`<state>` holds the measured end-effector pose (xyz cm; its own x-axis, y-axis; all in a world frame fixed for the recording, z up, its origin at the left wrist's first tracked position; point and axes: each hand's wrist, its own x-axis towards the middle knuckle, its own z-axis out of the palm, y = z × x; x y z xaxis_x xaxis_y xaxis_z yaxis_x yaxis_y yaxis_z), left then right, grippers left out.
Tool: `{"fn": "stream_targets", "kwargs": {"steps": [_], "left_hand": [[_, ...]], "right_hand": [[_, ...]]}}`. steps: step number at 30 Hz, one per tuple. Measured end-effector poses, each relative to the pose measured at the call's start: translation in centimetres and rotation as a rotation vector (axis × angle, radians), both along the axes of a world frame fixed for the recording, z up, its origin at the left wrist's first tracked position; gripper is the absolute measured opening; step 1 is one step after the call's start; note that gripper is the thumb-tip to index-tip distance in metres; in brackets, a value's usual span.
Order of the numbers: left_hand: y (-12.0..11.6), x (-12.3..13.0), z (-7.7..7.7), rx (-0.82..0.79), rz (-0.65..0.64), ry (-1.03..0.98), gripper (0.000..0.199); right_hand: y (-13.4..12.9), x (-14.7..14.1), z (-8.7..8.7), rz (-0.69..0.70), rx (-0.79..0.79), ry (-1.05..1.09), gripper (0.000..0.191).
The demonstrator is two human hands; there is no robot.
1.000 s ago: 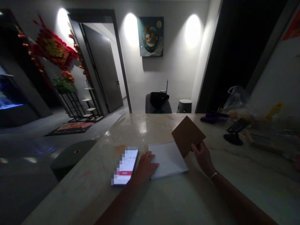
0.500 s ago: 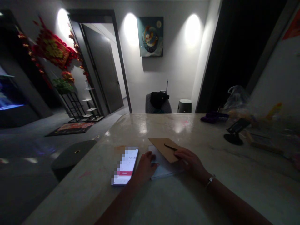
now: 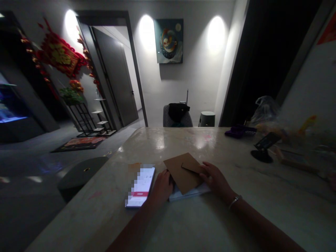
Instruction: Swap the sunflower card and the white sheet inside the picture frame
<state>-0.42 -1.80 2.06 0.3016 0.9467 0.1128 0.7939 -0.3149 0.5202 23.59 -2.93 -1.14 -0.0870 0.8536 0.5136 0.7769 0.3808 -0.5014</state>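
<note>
Left hand [image 3: 162,187] pressed against the kraft envelope's [image 3: 182,174] left edge, fingers unpinched, phone [image 3: 140,187] just beside; right hand [image 3: 215,180] lay spread on its right edge, no pinch; white pad [image 3: 189,195] underneath.

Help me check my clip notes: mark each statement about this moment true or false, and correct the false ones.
1. The brown card lies on the white pad. True.
2. The right hand touches the brown card. True.
3. The left hand grips the smartphone. False: it is beside the smartphone, not holding it.
4. The smartphone lies to the right of the white pad. False: it lies to the left of the pad.
5. A bracelet circles the right wrist. True.
</note>
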Motion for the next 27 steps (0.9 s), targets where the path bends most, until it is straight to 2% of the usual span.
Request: {"fn": "stream_targets", "kwargs": {"steps": [5, 9, 15, 20, 27], "left_hand": [[0.4, -0.3, -0.8, 0.072, 0.042, -0.063, 0.036], [0.7, -0.5, -1.3, 0.074, 0.067, -0.094, 0.041], [0.5, -0.5, -0.6, 0.071, 0.057, -0.251, 0.037], [0.5, -0.5, -0.5, 0.045, 0.080, -0.304, 0.033], [0.9, -0.6, -1.2, 0.021, 0.173, -0.146, 0.042]], "right_hand": [[0.4, 0.1, -0.8, -0.026, -0.197, 0.245, 0.041], [0.4, -0.3, 0.2, -0.018, -0.325, 0.461, 0.042], [0.1, -0.2, 2.0, -0.021, -0.500, 0.810, 0.030], [0.0, -0.1, 2.0, -0.027, -0.541, 0.868, 0.017], [0.1, 0.5, 1.7, 0.022, -0.613, 0.820, 0.013]]}}
